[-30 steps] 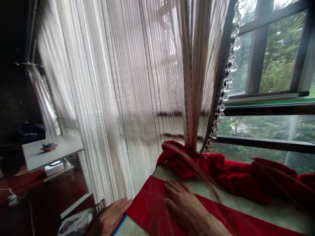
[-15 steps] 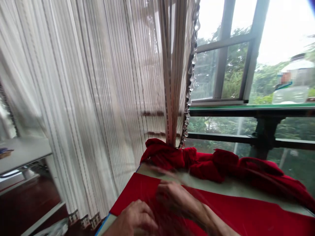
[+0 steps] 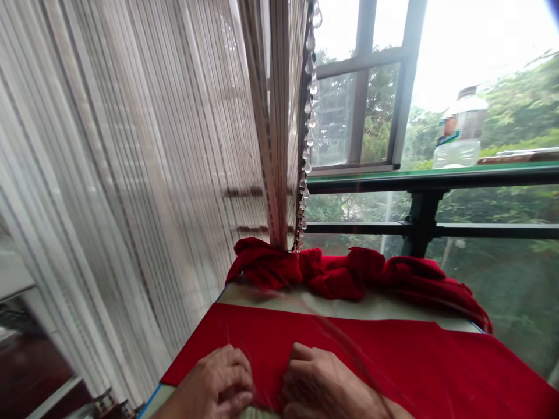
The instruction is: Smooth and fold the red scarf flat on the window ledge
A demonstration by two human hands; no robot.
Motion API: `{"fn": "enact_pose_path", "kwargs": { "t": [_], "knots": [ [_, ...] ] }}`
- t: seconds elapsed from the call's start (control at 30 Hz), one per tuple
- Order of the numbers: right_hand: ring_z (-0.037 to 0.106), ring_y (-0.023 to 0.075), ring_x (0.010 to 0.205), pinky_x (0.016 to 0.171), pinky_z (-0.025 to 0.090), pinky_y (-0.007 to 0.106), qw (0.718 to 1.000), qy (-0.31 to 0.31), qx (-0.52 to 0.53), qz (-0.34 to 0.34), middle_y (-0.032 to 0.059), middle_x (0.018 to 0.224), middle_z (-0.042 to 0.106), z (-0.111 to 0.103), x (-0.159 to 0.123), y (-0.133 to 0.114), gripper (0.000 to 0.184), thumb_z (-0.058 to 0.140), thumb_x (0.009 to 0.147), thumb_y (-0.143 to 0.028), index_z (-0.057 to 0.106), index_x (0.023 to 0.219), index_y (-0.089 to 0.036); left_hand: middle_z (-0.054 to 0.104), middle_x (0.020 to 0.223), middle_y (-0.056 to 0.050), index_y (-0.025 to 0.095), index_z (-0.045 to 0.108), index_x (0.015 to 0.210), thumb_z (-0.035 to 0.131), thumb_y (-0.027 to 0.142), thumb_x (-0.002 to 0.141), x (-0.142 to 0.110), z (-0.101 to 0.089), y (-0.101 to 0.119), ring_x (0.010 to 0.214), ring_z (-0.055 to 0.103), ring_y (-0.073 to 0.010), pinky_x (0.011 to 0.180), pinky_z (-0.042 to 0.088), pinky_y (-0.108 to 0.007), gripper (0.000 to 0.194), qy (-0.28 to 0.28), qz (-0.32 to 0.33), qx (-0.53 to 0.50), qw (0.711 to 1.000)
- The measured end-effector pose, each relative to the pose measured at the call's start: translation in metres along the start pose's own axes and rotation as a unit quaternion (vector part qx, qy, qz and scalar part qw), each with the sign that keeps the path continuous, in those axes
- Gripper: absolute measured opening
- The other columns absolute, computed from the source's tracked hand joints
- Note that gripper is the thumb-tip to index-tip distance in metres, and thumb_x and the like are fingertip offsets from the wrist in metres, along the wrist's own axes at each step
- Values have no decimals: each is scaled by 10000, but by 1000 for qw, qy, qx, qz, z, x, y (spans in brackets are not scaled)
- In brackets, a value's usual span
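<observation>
A flat red cloth (image 3: 358, 343) lies over a pale green table top (image 3: 332, 306). My left hand (image 3: 218, 378) is on the cloth's left part, its fingers curled and the thumb close to them, at the near edge. A short gap to the right, my right hand (image 3: 327, 378) is closed with knuckles up, also at that edge. Both appear to pinch the cloth, though the fingertips are partly hidden and slightly blurred. Between the hands, a strip of pale surface shows at the bottom. Behind, a bunched red cloth (image 3: 332, 273) lies along the table's far side.
A striped string curtain (image 3: 174, 145) hangs at the left, edged with clear beads (image 3: 307, 116). Beyond the table are a dark railing (image 3: 362, 183) and an open window (image 3: 379, 110). A plastic bottle (image 3: 460, 134) stands on the green ledge. Another table (image 3: 13, 273) is partly visible far left.
The view has turned to the right. My right hand has come back across the cloth toward me, and both hands now sit nearly level at its near edge.
</observation>
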State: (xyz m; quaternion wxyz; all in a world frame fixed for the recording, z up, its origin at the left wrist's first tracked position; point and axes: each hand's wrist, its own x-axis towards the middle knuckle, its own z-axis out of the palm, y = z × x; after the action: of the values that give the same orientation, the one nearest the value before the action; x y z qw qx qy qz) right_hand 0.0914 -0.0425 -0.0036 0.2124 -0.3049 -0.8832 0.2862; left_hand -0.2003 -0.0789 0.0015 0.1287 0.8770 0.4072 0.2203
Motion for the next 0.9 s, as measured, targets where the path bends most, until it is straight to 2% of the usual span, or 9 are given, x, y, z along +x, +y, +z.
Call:
{"fn": "enact_pose_path", "kwargs": {
  "t": [0.07, 0.2, 0.3, 0.4, 0.53, 0.6, 0.7, 0.8, 0.9],
  "knots": [
    [588, 203, 813, 684, 433, 306, 1000, -2, 7, 1, -34, 892, 668, 1, 0, 1, 130, 853, 780, -389, 789, 879, -335, 740, 1000, 20, 282, 781, 905, 765, 248, 915, 6, -6, 5, 950, 692, -181, 913, 493, -276, 39, -30, -38, -32, 998],
    [622, 202, 838, 715, 445, 300, 1000, -6, 0, 8, -28, 952, 685, -3, -1, -2, 204, 896, 761, -439, 797, 900, -328, 717, 978, 27, 274, 802, 847, 805, 162, 788, 15, -17, 13, 950, 689, -174, 862, 487, -257, 126, -63, -75, -78, 992],
    [657, 200, 855, 728, 466, 286, 1000, -1, 6, 8, -34, 981, 700, -3, -2, 1, 196, 896, 768, -415, 791, 913, -335, 724, 941, 17, 265, 817, 847, 837, 262, 779, 20, -24, 15, 896, 687, -183, 785, 496, -254, 71, -79, -79, -108, 988],
    [688, 190, 864, 736, 492, 262, 999, 23, 32, -17, -45, 996, 711, 2, -1, 9, 131, 854, 784, -316, 768, 880, -340, 764, 913, 5, 247, 825, 907, 759, 369, 872, 34, -36, 11, 854, 690, -191, 786, 502, -270, 142, -58, -105, -100, 988],
    [697, 191, 860, 727, 511, 260, 998, 29, 28, -38, -34, 1020, 726, 10, 2, 20, 95, 784, 814, -254, 744, 846, -334, 818, 1027, -54, 203, 847, 979, 682, 454, 899, 81, -47, -13, 947, 717, -237, 889, 506, -313, 311, 0, -137, -62, 989],
    [693, 194, 859, 719, 512, 261, 999, 29, 16, -43, -27, 998, 728, 11, 4, 22, 87, 753, 841, -249, 739, 841, -335, 833, 967, -74, 177, 860, 945, 697, 491, 850, 109, -45, -32, 942, 737, -265, 870, 517, -321, 367, -6, -143, -66, 987],
    [672, 181, 794, 663, 491, 251, 999, 23, -9, -34, -28, 923, 720, 9, 7, 24, 99, 749, 852, -247, 729, 799, -328, 851, 1016, -83, 169, 867, 986, 680, 531, 844, 138, -35, -56, 974, 751, -284, 876, 518, -327, 431, 3, -151, -71, 986],
    [638, 165, 704, 675, 481, 266, 999, 26, -36, -6, -39, 846, 715, 3, 6, 26, 149, 785, 821, -251, 692, 719, -305, 848, 1003, -74, 185, 876, 989, 662, 601, 869, 144, -24, -68, 958, 745, -279, 847, 513, -319, 483, 4, -144, -70, 987],
    [670, 207, 807, 839, 487, 332, 997, 53, -54, 19, -27, 877, 747, -4, 1, 25, 151, 814, 805, -291, 682, 734, -299, 818, 975, -56, 219, 889, 1000, 652, 644, 894, 137, -21, -71, 937, 715, -256, 842, 499, -303, 498, -8, -127, -69, 990]
  ]
}}
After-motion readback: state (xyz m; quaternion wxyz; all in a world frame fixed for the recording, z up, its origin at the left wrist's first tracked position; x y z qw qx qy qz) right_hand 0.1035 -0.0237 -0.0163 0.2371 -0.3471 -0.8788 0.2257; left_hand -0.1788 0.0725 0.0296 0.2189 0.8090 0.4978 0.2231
